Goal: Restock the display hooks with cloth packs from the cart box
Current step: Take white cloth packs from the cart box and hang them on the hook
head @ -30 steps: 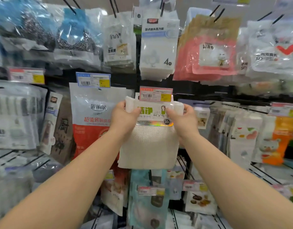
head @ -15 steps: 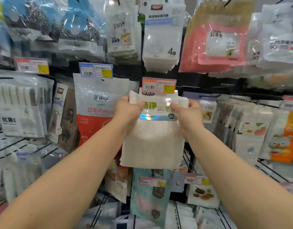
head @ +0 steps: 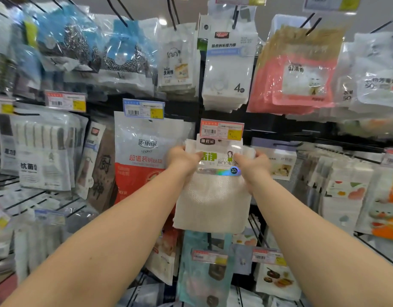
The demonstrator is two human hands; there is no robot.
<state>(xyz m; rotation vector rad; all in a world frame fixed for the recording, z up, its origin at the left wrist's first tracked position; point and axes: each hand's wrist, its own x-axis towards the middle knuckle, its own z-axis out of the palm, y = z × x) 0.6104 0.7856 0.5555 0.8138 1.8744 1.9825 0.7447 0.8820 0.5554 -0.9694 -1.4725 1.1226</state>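
Observation:
A white cloth pack (head: pixel 213 202) with a green-lettered label and a shiny strip hangs in front of the display wall, right under an orange price tag (head: pixel 221 130). My left hand (head: pixel 182 160) grips its upper left corner and my right hand (head: pixel 253 163) grips its upper right corner. The pack's top edge sits just below the tag; the hook itself is hidden behind the tag and the pack. The cart box is out of view.
A white and red pouch (head: pixel 144 156) hangs just left of the pack. White sponge packs (head: pixel 230 69) and pink packs (head: pixel 295 80) hang above. More packs hang to the right (head: pixel 346 191) and below (head: pixel 204 269). Wire shelving shows at the lower left.
Both hands have lifted the cloth pack a little, so its top now reaches the orange price tag. The camera view has tilted slightly upward.

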